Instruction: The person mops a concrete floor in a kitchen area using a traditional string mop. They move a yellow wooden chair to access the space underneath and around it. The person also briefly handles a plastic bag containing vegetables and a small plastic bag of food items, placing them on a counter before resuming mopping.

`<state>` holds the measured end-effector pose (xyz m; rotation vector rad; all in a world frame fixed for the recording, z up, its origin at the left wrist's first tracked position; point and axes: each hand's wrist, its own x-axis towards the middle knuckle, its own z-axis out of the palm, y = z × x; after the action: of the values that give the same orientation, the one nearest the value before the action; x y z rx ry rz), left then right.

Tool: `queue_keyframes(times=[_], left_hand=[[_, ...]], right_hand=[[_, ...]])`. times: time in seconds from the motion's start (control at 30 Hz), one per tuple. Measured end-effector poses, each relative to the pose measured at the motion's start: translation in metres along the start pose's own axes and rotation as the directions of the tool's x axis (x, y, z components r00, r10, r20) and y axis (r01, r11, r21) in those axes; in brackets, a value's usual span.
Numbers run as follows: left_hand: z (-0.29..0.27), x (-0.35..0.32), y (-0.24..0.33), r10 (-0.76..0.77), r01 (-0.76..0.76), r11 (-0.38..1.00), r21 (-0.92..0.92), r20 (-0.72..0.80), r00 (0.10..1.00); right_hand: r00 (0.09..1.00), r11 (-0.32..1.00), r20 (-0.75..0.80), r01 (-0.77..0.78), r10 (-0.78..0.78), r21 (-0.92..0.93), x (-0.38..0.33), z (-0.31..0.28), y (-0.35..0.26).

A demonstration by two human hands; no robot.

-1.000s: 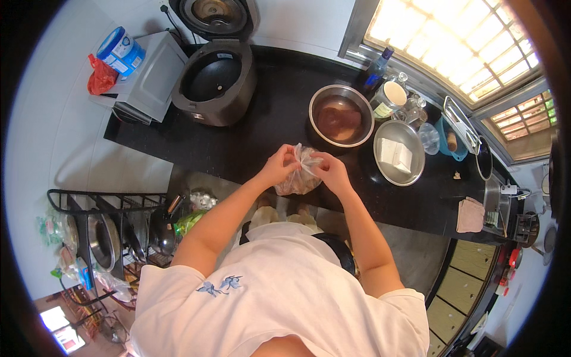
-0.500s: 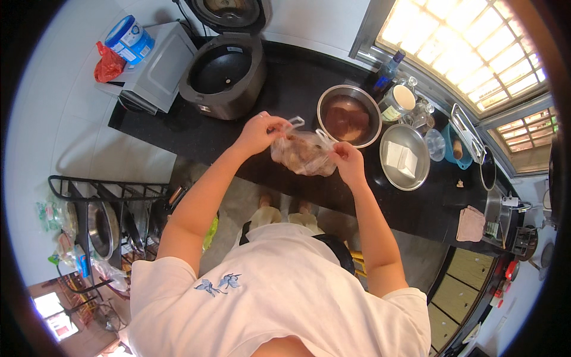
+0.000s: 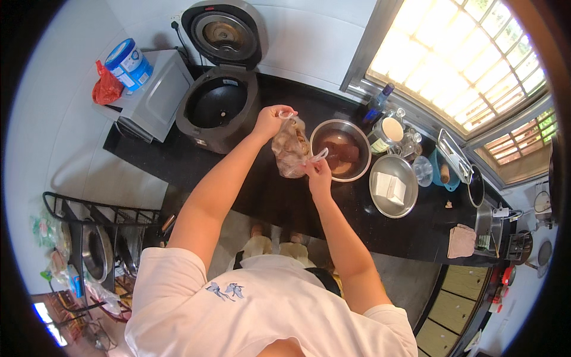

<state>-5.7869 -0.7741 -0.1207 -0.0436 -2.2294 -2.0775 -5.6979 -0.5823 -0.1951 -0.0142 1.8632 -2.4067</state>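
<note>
Evidently both hands are on one thing, a clear plastic bag [image 3: 290, 149] filled with brownish lumps, over the middle of the bench [image 3: 273, 205], between its front and back edges; whether its underside touches the top I cannot tell. The fingers of the left hand [image 3: 272, 122] are pinched together on the bag's end toward the back edge, close by the open rice cooker [image 3: 202, 135]. The right hand [image 3: 319, 177] has its thumb and fingers closed on the other end, nearer the front edge, with a pale loop of plastic sticking up from the grip. Just beside that hand sits a round steel bowl [image 3: 364, 163] of liquid with a dark reddish slab [image 3: 338, 153] in it. Farther toward the bench's right end, an oval metal bowl [image 3: 405, 169] holds a white block [image 3: 389, 189]. Behind the two bowls, a blue bottle [image 3: 377, 106] and a pale-topped jar [image 3: 391, 130] stand near the back edge, by the window [image 3: 452, 53]. A pinkish cloth [image 3: 461, 241] lies near the front edge toward the right end. At the far left corner is a silver appliance [image 3: 156, 89] with a blue-and-white tub [image 3: 128, 64] on top.
</note>
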Motion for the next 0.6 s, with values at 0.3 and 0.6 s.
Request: queue_keyframes(times=[0.3, 0.6], left_hand=[[-0.014, 0.048, -0.041, -0.018, 0.002, 0.991, 0.133, 0.120, 0.993], [-0.008, 0.042, -0.054, -0.263, 0.289, 0.950, -0.121, 0.192, 0.946]], right_hand=[[0.996, 0.997, 0.018, -0.081, 0.082, -0.014, 0.023, 0.027, 0.024], [0.991, 0.887, -0.036, -0.133, 0.130, -0.441, 0.020, 0.026, 0.039]])
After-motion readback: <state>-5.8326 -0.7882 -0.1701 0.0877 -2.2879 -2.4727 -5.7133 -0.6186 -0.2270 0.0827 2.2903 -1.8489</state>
